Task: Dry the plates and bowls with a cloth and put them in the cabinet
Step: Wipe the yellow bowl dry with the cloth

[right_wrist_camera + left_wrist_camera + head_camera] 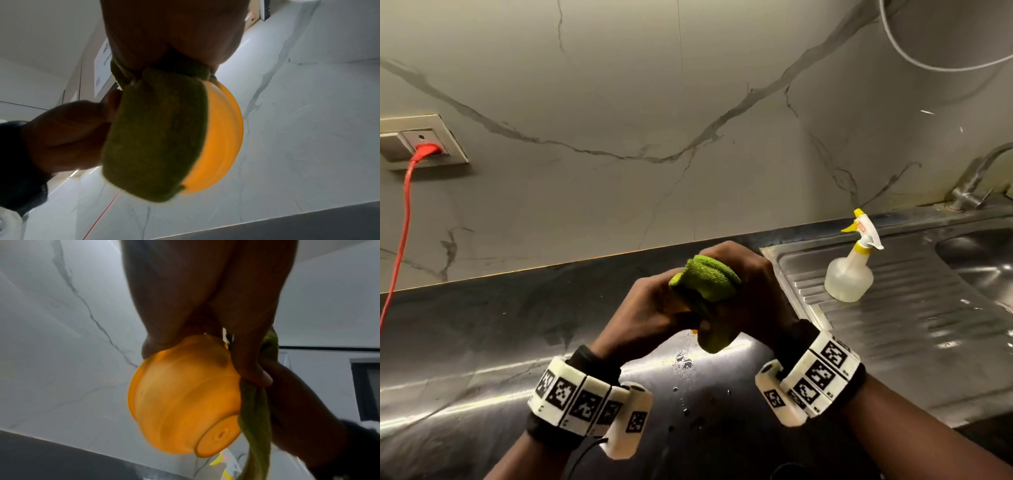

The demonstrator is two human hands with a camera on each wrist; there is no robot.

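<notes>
A small orange plastic bowl (180, 395) is held above the dark counter, its base pointing down in the left wrist view. My left hand (650, 305) grips the bowl by its rim. My right hand (743, 281) holds a green cloth (705, 277) wrapped over the bowl's rim and side. In the right wrist view the cloth (154, 138) covers most of the bowl (222, 139). In the head view only a sliver of orange bowl (681, 308) shows between the hands. No cabinet or plates are in view.
A spray bottle (851, 270) stands on the steel drainboard (914, 308) to the right, with the sink basin and tap (976, 181) beyond. Water drops (683, 363) lie on the black counter below the hands. A red cable (400, 240) hangs from a wall socket at left.
</notes>
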